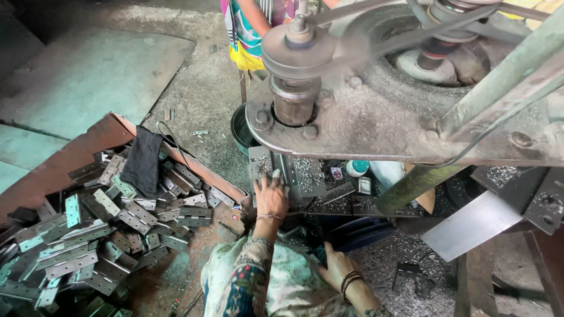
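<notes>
My left hand [271, 196] reaches forward under the drill press head [294, 100]. It presses down on a grey metal hinge plate [261, 164] lying on the machine's work table [308, 176]. One fingertip wears a pale wrap. My right hand [336, 267], with dark bangles at the wrist, rests loosely on the patterned cloth of my lap [282, 282] and holds nothing. A spinning pulley [296, 50] with a belt sits above the drill spindle.
A big heap of metal hinges [111, 229] fills a rusty tray [64, 158] on the left, with a dark cloth [143, 161] on it. Metal shavings [388, 252] cover the floor on the right. Another person in colourful clothing [249, 29] stands behind the machine.
</notes>
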